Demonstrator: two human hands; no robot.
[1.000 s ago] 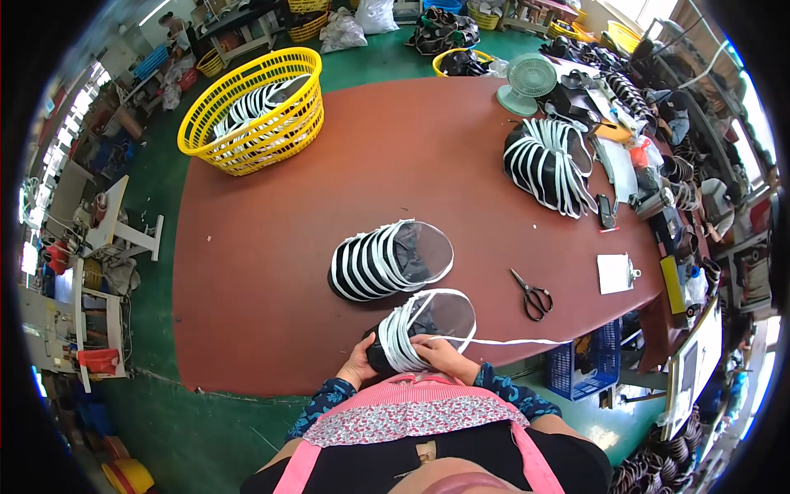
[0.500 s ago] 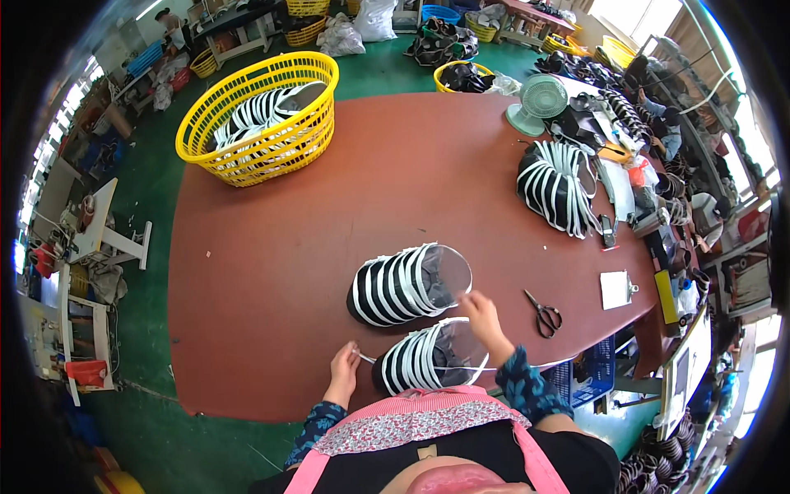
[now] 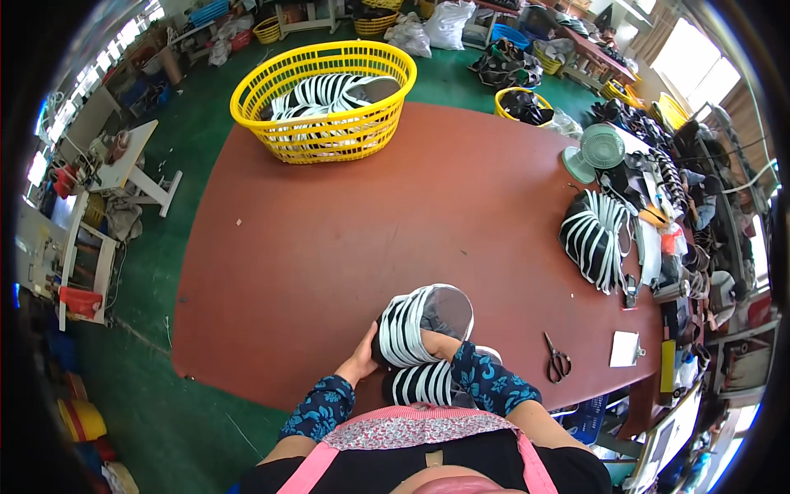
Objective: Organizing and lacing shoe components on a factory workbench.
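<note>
Both hands are at a stack of shoe uppers (image 3: 403,331), black pieces with white edges nested in a row, near the table's front edge. My left hand (image 3: 361,356) is wrapped round the stack's left end. From the near side, my right hand (image 3: 440,345) reaches into its hollow and grips it, with the fingertips hidden inside. A second similar stack (image 3: 420,385) lies just below, touching or overlapped by the first. My right forearm covers part of that one.
On the red-brown table (image 3: 329,239) are black scissors (image 3: 557,362), a clipboard (image 3: 625,349), a green fan (image 3: 597,151) and another bundle of uppers (image 3: 594,240). A yellow basket (image 3: 329,140) holding more uppers stands at the far left. Clutter lines the right edge.
My left hand has let go of a thin white strip and taken the upper stack's left end. My right hand has come down into that stack, now nearer me. The view has shifted left.
</note>
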